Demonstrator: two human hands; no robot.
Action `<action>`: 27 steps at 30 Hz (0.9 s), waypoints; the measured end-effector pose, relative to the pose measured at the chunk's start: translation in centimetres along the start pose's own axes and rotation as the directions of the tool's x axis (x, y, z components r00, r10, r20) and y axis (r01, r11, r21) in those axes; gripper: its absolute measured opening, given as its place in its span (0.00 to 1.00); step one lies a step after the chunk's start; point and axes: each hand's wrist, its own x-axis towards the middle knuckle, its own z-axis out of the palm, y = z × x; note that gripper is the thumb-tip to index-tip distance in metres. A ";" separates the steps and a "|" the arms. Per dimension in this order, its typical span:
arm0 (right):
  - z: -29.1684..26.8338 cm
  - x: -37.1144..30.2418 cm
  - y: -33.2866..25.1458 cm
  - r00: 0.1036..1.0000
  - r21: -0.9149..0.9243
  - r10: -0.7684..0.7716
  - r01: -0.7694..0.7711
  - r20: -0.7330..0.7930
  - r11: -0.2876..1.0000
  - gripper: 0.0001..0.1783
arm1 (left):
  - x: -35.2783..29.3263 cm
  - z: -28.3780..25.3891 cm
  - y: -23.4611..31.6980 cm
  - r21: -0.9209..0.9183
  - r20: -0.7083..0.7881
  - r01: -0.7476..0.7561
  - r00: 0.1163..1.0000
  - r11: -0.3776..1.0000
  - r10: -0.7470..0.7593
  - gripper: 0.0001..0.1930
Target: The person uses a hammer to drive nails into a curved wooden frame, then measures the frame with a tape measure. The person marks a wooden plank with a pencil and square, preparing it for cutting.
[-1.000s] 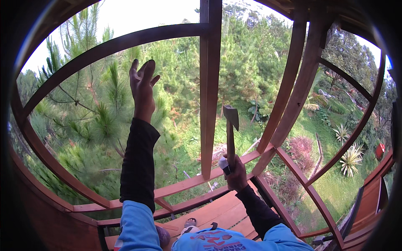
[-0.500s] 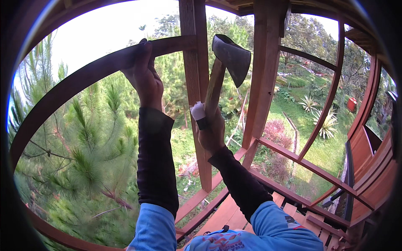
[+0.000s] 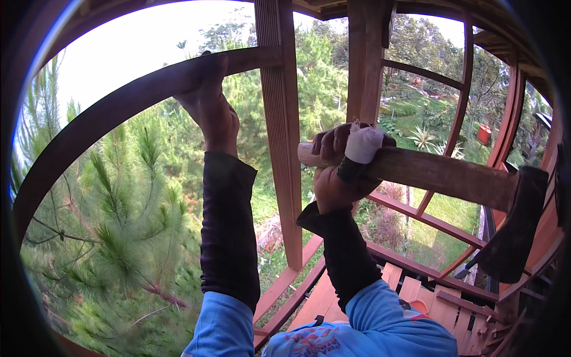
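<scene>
My left hand is closed around a dark wooden rail at about head height, left of a grooved wooden post. The rail's right end meets that post. In my right hand is an axe, gripped near the butt of its wooden handle. The handle points right, and the dark metal head hangs at the far right. A white wrap with a dark band covers my right thumb.
A thicker post and a window-like wooden frame stand to the right. Below lies a plank floor, with loose boards at lower right. Pine branches fill the left side outside the frame; a grassy slope lies beyond on the right.
My right hand has swung the axe from upright beside the grooved post to nearly level, its head out to the right. My left hand still holds the rail.
</scene>
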 end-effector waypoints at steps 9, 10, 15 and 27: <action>-5.6 0.0 -0.1 0.862 -0.760 0.496 -0.392 -0.106 0.519 0.17 | -1.9 3.0 -1.2 -0.145 -0.072 0.103 0.991 0.984 -0.114 0.35; -2.7 -1.4 1.3 0.880 -0.647 0.473 -0.380 -0.034 0.661 0.16 | 0.2 0.5 1.0 -0.038 -0.014 0.052 0.999 0.998 -0.052 0.36; 1.6 0.8 -1.5 0.992 0.055 -0.066 0.061 0.109 0.997 0.08 | 0.2 -0.1 0.8 -0.055 -0.015 0.041 0.999 0.998 -0.042 0.39; 0.2 0.3 -1.5 0.968 -0.276 0.244 -0.220 0.054 0.936 0.10 | 0.5 0.0 1.0 -0.014 -0.010 0.052 0.999 0.999 -0.053 0.34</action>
